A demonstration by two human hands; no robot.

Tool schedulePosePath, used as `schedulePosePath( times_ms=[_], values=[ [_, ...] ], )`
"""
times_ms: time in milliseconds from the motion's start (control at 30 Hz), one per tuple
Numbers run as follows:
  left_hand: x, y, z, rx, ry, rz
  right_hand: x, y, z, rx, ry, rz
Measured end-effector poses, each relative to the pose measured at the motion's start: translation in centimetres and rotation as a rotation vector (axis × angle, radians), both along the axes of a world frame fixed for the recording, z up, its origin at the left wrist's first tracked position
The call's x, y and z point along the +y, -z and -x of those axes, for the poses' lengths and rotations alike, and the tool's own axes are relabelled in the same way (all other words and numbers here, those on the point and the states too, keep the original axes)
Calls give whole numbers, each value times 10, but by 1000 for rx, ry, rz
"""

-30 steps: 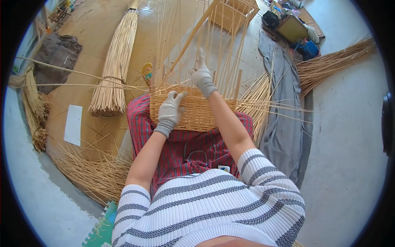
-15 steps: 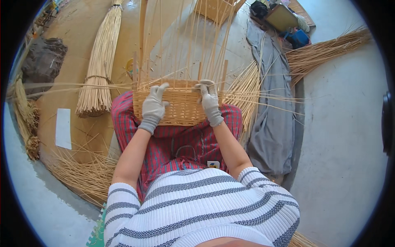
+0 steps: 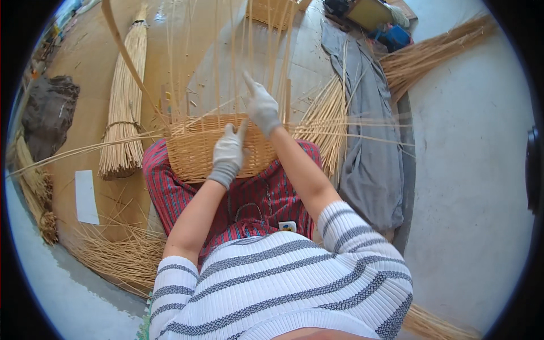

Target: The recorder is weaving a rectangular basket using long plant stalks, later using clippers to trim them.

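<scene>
A woven basket (image 3: 195, 150) with tall upright stakes lies across my lap on red checked trousers. My gloved left hand (image 3: 228, 148) touches the basket's near wall, some fingers pointing up toward the rim, apart and slightly blurred. Above and to its right, my gloved right hand (image 3: 262, 107) is raised among the stakes with its index finger stretched out; I see nothing held in it. A thicker curved rod (image 3: 127, 59) leans up to the left from the basket, and long loose strands stick out on both sides.
A tied reed bundle (image 3: 122, 113) lies left on brown board, beside a dark cloth (image 3: 45, 113) and white card (image 3: 86, 196). Right are loose reeds (image 3: 317, 113), a grey cloth (image 3: 368, 170) and brown sticks (image 3: 430, 54). Another basket (image 3: 266, 14) and assorted items lie beyond.
Both hands came to the rim half a second ago; now the right has risen among the stakes and the left has moved right. The view has shifted and the thick rod leans left.
</scene>
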State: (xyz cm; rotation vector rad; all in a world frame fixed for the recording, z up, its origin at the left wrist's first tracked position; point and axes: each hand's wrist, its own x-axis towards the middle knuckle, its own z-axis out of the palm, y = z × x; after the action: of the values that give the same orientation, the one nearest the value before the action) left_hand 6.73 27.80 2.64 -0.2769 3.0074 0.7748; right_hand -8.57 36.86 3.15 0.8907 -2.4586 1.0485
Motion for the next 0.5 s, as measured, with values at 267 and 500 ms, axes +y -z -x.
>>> schedulePosePath(
  times_ms=[267,500],
  values=[
    [25,-8,27,396,107,83,129,-3,-33,-822,384,521],
    [72,-19,50,-63,105,3,80,0,62,-269,-90,190]
  ],
)
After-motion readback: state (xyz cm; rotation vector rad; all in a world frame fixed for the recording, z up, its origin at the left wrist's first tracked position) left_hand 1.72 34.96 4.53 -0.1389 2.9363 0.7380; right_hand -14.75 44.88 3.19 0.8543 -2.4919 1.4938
